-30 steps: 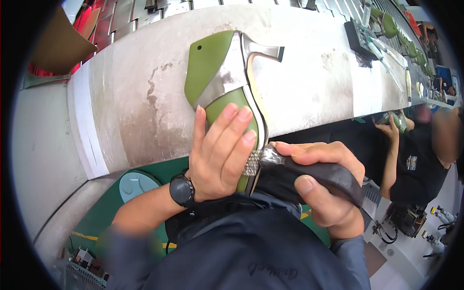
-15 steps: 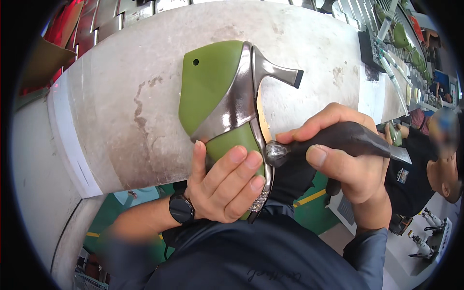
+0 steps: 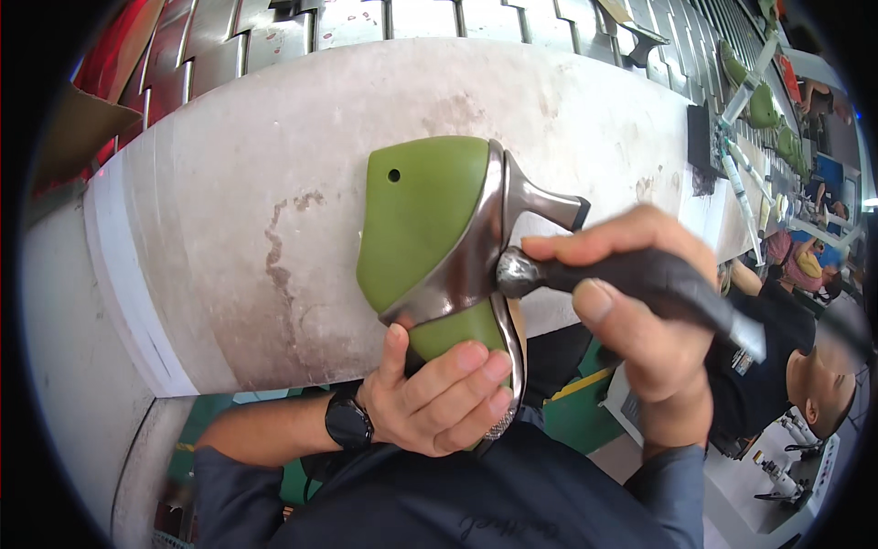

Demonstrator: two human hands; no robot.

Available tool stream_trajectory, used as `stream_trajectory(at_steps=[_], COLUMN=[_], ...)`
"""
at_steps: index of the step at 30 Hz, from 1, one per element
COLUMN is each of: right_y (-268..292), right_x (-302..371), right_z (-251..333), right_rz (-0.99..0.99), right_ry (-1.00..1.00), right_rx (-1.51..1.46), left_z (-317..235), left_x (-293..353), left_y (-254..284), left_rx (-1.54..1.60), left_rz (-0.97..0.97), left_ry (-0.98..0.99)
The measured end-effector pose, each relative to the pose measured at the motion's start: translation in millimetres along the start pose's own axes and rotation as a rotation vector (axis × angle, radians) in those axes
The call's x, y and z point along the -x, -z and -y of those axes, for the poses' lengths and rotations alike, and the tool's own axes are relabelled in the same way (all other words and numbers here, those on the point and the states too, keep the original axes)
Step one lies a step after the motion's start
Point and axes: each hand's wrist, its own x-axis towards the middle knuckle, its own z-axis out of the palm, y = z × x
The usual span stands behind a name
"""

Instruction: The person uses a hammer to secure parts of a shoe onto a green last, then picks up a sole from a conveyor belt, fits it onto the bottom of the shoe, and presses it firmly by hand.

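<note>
View from the head camera, looking down. At centre, a green shoe last [image 3: 422,215] wearing a metallic grey high-heeled shoe upper [image 3: 476,265] is held over a worn grey workbench [image 3: 229,229], its heel [image 3: 549,203] pointing toward 3 o'clock. The left hand [image 3: 439,393], entering from 7 o'clock with a black wristwatch [image 3: 347,423] at the wrist, grips the toe end of the last from below; its fingers [image 3: 457,371] lie pressed together and curled around the green toe, the thumb raised along the last's left side. The right hand [image 3: 640,316], entering from 5 o'clock, is closed in a fist around the dark handle of a hammer-like tool [image 3: 640,284], whose rounded metal head [image 3: 517,272] touches the upper just below the heel. At 3 o'clock, beyond the bench edge, another person [image 3: 805,366] in dark clothing is partly visible. At 1 o'clock, further green lasts [image 3: 759,96] lie along the bench.
</note>
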Motion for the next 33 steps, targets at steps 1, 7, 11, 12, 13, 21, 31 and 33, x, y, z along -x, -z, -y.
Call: stream_trajectory(at_steps=[1, 7, 11, 12, 13, 21, 31, 33], right_y=[1.3, 16.1, 29.6, 27.1, 22.2, -2.0, -18.6, -14.4], right_x=[-7.3, -11.8, 3.6, 9.5, 16.9, 120.9, 112.9, 133.2], right_z=[12.9, 4.1, -5.4, -12.1, -18.5, -41.0, -20.0, -27.3], right_rz=[0.042, 0.174, 0.234, 0.23, 0.16, -0.499, -0.386, -0.553], right_ry=[-0.043, 0.001, -0.056, -0.046, -0.03, 0.579, 0.393, 0.549], right_rx=[0.038, 0.131, 0.114, 0.11, 0.015, -0.167, 0.123, -0.069], left_z=[0.4, 1.1, 0.4, 1.6, 2.8, 1.6, 4.7, 3.9], left_x=[0.8, -2.7, -8.9, -9.2, -8.4, -17.2, -9.1, -13.0], left_y=[-0.3, 0.4, -1.2, -2.1, -4.0, -5.0, -1.7, -0.7], left_rx=[-0.003, -0.035, -0.071, -0.076, -0.088, -0.133, -0.165, -0.173], left_rz=[-0.008, 0.022, -0.011, -0.011, -0.036, -0.074, -0.061, -0.075], left_ry=[0.016, 0.016, 0.018, 0.008, 0.008, -0.034, -0.067, -0.08])
